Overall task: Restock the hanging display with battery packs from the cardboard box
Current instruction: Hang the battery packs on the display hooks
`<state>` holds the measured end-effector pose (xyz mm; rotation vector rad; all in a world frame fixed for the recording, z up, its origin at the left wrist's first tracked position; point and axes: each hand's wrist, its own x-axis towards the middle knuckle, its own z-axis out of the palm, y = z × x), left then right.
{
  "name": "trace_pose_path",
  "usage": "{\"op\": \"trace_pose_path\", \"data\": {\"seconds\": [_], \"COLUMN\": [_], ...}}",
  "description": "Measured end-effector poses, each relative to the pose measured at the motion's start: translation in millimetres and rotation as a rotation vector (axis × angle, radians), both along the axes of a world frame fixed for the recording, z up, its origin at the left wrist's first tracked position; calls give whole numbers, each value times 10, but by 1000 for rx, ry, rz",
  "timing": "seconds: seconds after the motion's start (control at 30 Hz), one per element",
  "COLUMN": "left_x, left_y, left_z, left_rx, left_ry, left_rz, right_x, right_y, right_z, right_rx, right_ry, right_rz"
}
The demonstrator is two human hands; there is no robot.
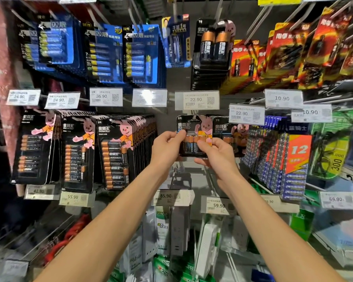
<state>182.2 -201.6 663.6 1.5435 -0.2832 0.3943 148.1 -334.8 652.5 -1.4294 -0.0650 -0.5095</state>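
Battery pack (192,129) is held up between both hands, at the far end of two bare forearms that reach forward and upward side by side. From my seat I see the left hand (167,146) pinching the pack's left edge, thumb across the front of the card and the other fingers curled behind it. The right hand (216,152) grips the lower right corner, thumb pressed on the blister over the batteries and fingers wrapped round the back. The pack stands upright and faces me, its top just under the price tag (197,100) above the hands. A row of hanging packs (228,133) sits just right of the right hand, and a fuller row (118,153) hangs left of the left hand. I cannot tell whether the card's hang hole is on a peg: the top edge blurs into the tag's shadow. Both hands cover the pack's lower part, and the right-hand shelves are smeared.
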Motion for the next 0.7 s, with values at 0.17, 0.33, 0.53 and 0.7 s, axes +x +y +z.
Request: {"op": "trace_pose_path", "data": {"seconds": [0.17,0.33,0.53,0.7], "left_x": [43,84,87,96], "left_y": [-12,-10,-9,-16], "left_z": [-11,-74,-128,-155], "left_rx": [-6,-7,-18,-22], "left_ry": [33,52,44,50], "left_rz": [-11,-21,-28,-52], "right_x": [8,11,3,23], "right_y": [-2,-10,-4,-10], "right_z": [-31,-109,-167,-232], "right_rx": [-40,-93,-172,-205], "right_ry": [36,41,18,39], "right_rz": [-17,-72,-93,-102]}}
